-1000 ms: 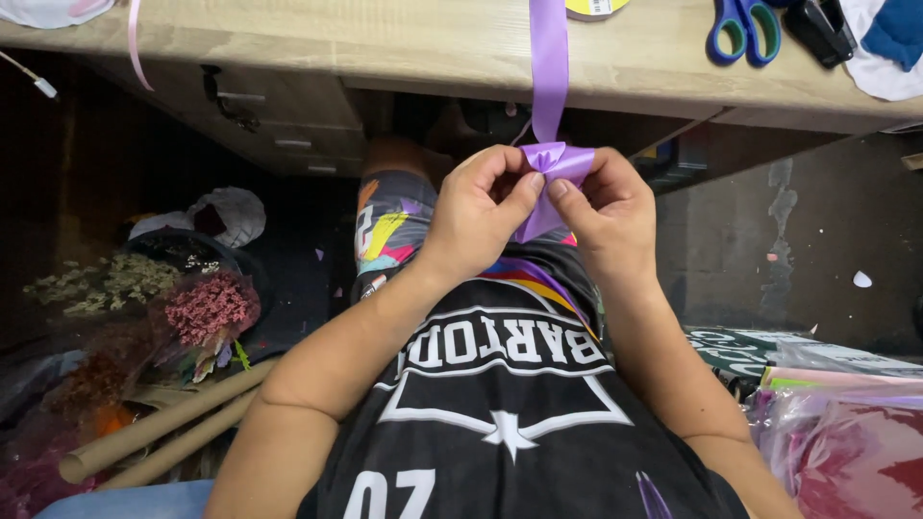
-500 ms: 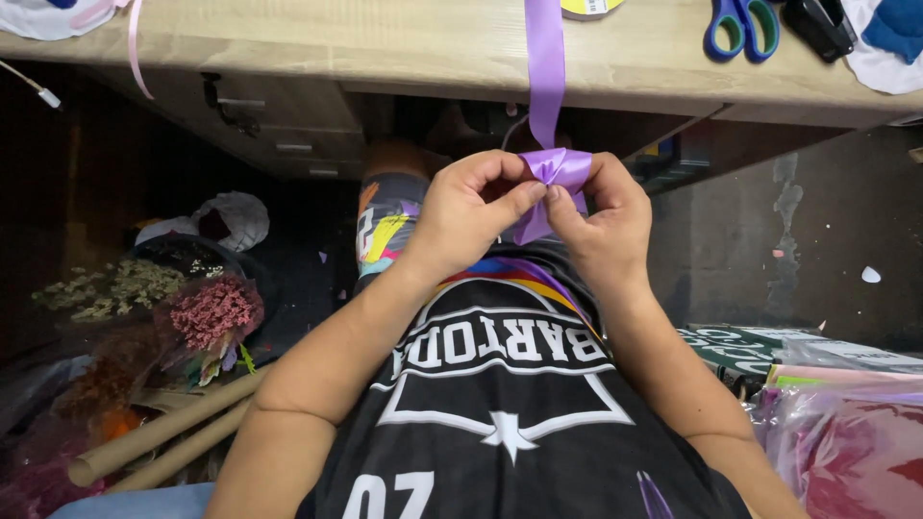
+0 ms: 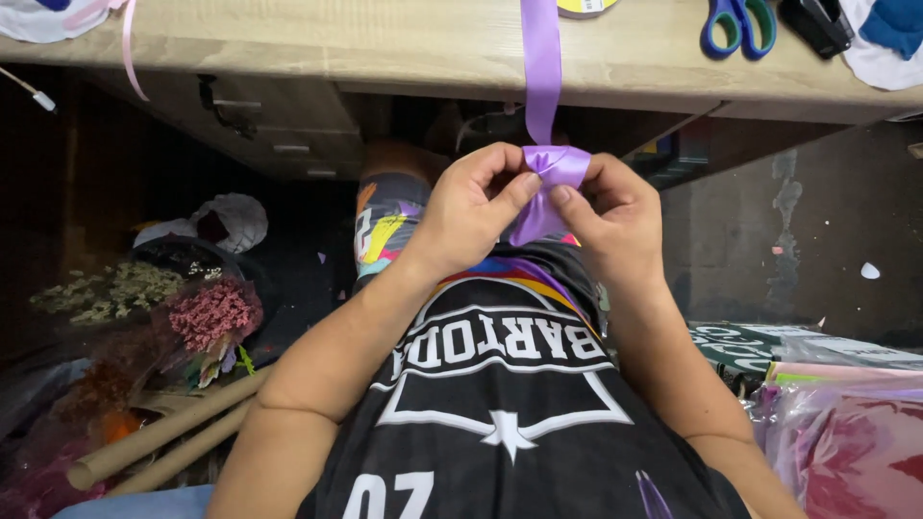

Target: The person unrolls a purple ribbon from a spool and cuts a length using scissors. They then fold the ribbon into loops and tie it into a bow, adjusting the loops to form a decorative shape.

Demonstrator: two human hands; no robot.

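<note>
Near upper centre, left hand point(image 3: 471, 216) and right hand point(image 3: 615, 216) both pinching folded purple ribbon point(image 3: 550, 178). Best to hold folds flat, edges aligned, tail taut toward wooden table point(image 3: 385, 48).

— What's on my table point(image 3: 288, 43)?
— Far right, I see scissors point(image 3: 738, 21) beside a black stapler point(image 3: 815, 24); a purple ribbon point(image 3: 541, 67) hangs over its edge.
— And the floor point(image 3: 817, 231)?
— Dried flowers point(image 3: 207, 312) and cardboard tubes point(image 3: 163, 437), near left.
</note>
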